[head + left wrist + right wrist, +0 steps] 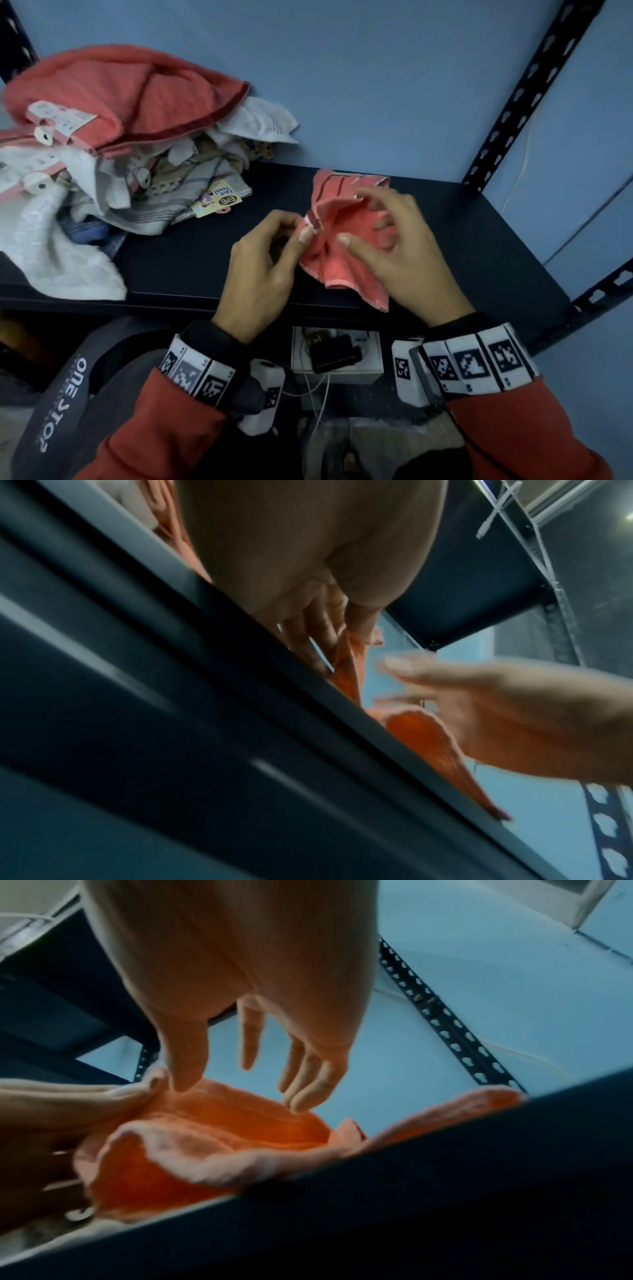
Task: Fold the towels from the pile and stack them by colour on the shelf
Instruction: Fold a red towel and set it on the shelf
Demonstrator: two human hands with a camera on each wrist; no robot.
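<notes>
Yellow card tag (216,198) in the towel pile, far left, is reading "ENE Face Towel". Dark bag (65,404), near left below the shelf, is showing "ONE STOP". Other tags are illegible.

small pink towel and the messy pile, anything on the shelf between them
Nothing: in the head view only bare dark shelf separates the small pink towel from the pile.
</notes>
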